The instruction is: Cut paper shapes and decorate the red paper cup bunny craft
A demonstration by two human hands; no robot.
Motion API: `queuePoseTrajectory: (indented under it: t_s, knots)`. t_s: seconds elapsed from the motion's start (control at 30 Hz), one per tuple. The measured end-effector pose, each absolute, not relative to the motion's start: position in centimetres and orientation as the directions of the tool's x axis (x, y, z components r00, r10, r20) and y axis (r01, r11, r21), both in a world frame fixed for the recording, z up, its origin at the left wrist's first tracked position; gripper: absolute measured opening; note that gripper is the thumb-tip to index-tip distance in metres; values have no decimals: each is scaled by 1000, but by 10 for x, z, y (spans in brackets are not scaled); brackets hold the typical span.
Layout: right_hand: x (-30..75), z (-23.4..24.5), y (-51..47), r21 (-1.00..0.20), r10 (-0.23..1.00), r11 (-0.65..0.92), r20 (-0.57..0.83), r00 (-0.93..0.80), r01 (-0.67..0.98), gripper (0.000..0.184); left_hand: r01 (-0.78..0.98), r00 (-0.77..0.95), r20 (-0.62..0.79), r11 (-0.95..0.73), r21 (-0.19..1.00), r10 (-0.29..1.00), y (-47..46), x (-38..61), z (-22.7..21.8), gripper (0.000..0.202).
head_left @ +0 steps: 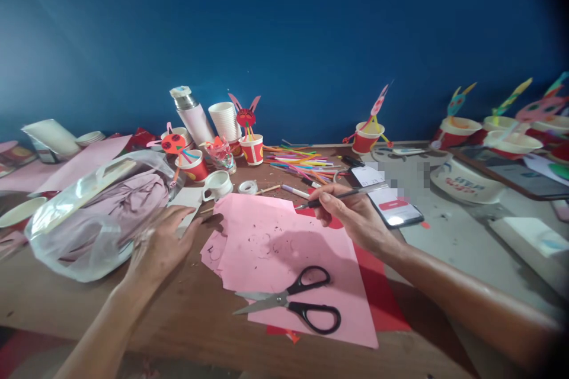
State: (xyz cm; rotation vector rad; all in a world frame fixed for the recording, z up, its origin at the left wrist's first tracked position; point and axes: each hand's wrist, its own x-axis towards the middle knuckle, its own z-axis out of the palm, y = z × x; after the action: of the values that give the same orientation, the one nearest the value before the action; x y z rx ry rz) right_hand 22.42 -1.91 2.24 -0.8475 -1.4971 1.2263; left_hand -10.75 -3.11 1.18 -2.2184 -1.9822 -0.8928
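Note:
My right hand (355, 216) grips a dark pen (342, 194), its tip at the far edge of a pink paper sheet (284, 254) lying on the wooden table (186, 308). My left hand (162, 243) lies flat with fingers stretched out, touching the left edge of the pink sheet beside a clear plastic bag (98, 213). Black-handled scissors (296, 302) rest slightly open on the near part of the sheet. Red paper (382, 290) shows beneath it.
A phone (393, 206) lies just right of my right hand. Behind are coloured straws (302, 166), red paper cups with paper figures (251, 148), a flask (193, 115), stacked white cups (224, 120), a tape roll (248, 187), and bowls with paper figures (511, 142) at right.

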Motion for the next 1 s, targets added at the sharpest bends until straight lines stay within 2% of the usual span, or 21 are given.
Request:
queuePoseTrajectory:
  t_s: [0.03,0.13,0.23,0.33,0.43,0.57,0.87,1.0]
  knots:
    - [223,22,-19,-966,932,246,258,-256,-79,23,927,57,449,-214,308,892,-40,-95,15,20]
    - [220,20,-19,-964,940,239,259,-222,-114,21,839,371,482,-509,192,793,-66,-49,17,13]
    - [219,13,-19,-965,945,230,253,-209,-126,19,703,621,339,-694,157,706,-88,-5,11,19]
    - [217,2,-19,-966,947,222,246,-208,-131,16,671,715,173,-735,101,677,-101,21,4,19]
    - [215,-11,-17,-974,954,205,220,-202,-96,9,641,764,64,-767,44,642,-105,28,1,17]
    - [211,-24,-16,-991,968,130,130,-216,-16,7,665,746,-31,-746,-21,665,-100,30,-1,16]
    - [204,-34,-21,-999,959,-18,-30,-281,43,7,685,726,-73,-729,-6,683,-86,32,-15,33]
    - [203,-36,-20,-996,961,-14,-38,-275,88,5,682,730,-85,-731,14,679,-84,33,-16,33]
